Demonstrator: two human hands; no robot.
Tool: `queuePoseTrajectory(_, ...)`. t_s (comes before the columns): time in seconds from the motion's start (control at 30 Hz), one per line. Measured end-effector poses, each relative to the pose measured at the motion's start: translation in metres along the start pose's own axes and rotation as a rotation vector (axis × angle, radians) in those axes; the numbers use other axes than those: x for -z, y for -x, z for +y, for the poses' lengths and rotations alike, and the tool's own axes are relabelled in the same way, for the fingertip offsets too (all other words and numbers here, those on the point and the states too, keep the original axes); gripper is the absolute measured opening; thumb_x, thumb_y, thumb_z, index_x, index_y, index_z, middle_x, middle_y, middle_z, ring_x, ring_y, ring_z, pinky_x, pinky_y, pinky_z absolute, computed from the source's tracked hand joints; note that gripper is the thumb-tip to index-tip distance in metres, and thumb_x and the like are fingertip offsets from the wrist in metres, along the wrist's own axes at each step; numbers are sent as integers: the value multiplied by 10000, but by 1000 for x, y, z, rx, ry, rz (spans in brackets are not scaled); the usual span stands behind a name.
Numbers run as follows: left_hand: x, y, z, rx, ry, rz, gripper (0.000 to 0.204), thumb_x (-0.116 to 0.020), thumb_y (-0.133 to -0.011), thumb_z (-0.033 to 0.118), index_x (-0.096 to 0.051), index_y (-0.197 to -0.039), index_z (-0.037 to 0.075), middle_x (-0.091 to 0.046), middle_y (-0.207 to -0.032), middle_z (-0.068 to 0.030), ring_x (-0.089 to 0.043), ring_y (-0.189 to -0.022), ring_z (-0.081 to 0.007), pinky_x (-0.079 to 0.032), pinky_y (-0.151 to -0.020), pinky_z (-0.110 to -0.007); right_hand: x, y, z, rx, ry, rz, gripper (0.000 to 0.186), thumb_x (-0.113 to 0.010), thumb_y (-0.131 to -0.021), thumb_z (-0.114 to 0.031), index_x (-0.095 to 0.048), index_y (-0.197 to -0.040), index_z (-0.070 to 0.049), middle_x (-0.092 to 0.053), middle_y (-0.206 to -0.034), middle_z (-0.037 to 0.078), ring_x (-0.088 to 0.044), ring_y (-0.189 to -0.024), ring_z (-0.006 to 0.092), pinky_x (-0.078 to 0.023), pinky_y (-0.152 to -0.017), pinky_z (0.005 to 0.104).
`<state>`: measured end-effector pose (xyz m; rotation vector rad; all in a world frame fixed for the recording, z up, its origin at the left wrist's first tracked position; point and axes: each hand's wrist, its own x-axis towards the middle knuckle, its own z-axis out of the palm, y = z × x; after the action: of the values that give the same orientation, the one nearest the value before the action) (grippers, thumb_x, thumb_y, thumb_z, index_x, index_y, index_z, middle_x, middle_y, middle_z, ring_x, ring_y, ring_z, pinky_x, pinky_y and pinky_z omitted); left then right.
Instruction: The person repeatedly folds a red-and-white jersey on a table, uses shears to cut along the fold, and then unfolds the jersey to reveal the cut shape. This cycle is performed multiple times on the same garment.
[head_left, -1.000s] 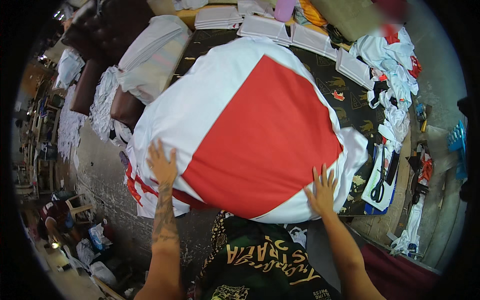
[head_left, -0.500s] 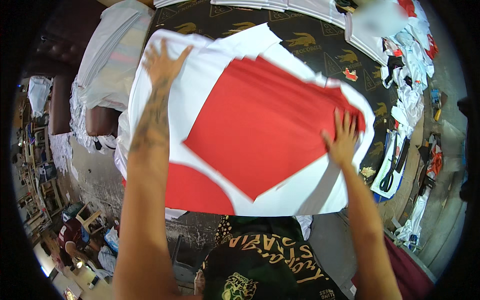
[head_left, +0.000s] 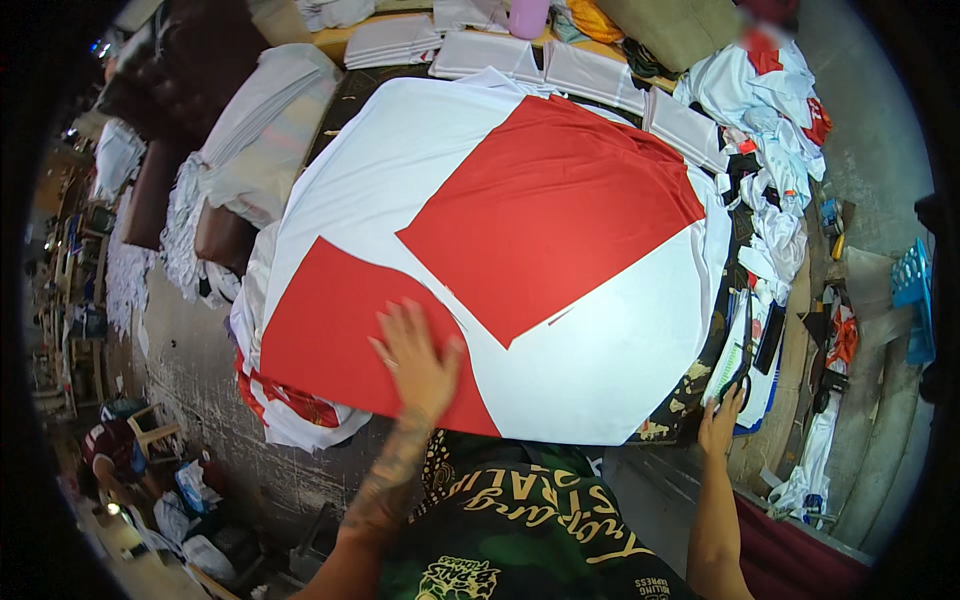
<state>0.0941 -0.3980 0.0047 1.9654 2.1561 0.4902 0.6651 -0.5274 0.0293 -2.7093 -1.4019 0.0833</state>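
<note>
A large white cloth (head_left: 600, 370) with red areas lies spread over the table. It bears a red diamond-shaped area (head_left: 550, 220) and a curved red area (head_left: 340, 320) at the near left. My left hand (head_left: 420, 365) rests palm down on the curved red area, fingers spread and slightly blurred. Beyond the cloth's right edge, my right hand (head_left: 718, 425) has its fingers closed at the handles of black scissors (head_left: 741, 374). The scissors lie among items at the table's right side, their blades pointing away from me.
Folded white cloth stacks (head_left: 485, 57) line the table's far edge, with a pink container (head_left: 528, 18) behind. Loose white garments (head_left: 765, 110) heap up at the right. A plastic-wrapped stack (head_left: 265, 120) stands at the left. Another person (head_left: 110, 450) is at the lower left.
The cloth now lies flatter, its curved red area more exposed. My left hand has come back from the far left corner toward me. My right hand has left the cloth and reached the scissors.
</note>
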Motion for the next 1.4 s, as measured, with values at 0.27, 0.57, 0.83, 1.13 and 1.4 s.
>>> queuePoseTrajectory(0.27,-25,137,141,-581,168,-604,516,-795,-873,279,-625,-1328,107,-549,-1422,-150,-531,-1343,-356,-441,-1102,-571,17,-73,73,151,-115,-89,367,-752,-913,-144,-612,-1188,55,-675,-1094,262,-647,-1044,504,-522,-946,506)
queuePoseTrajectory(0.57,7,141,130,-67,643,-186,116,-732,-956,147,-783,-993,49,-719,-975,-80,-591,-1047,-307,-485,-929,-427,107,71,81,113,-589,-1141,508,-812,-942,-442,-641,-1153,-13,-699,-1072,90,-682,-1016,246,-532,-895,406)
queuePoseTrajectory(0.83,13,153,145,-122,563,-283,124,-754,-949,170,-808,-1014,79,-685,-1068,-6,-528,-1144,-283,-391,-1030,-463,39,100,-82,533,-362,-1363,870,-742,-860,-750,-621,-1289,-3,-707,-1123,241,-691,-1073,373,-522,-970,444)
queuePoseTrajectory(1.13,1,150,139,-209,499,-384,114,-756,-952,163,-813,-1013,86,-660,-1164,-2,-503,-1227,-277,-350,-1093,-480,35,89,-137,309,-382,-1401,743,-840,-790,-714,-768,-880,20,-681,-736,103,-677,-755,206,-545,-763,364)
queuePoseTrajectory(1.4,2,135,119,-234,643,-537,147,-809,-871,147,-792,-1005,88,-650,-1195,-2,-488,-1298,-273,-419,-1089,-465,34,70,-216,370,-348,-1430,805,-790,-819,-750,-767,-1010,32,-717,-875,168,-670,-820,247,-534,-810,394)
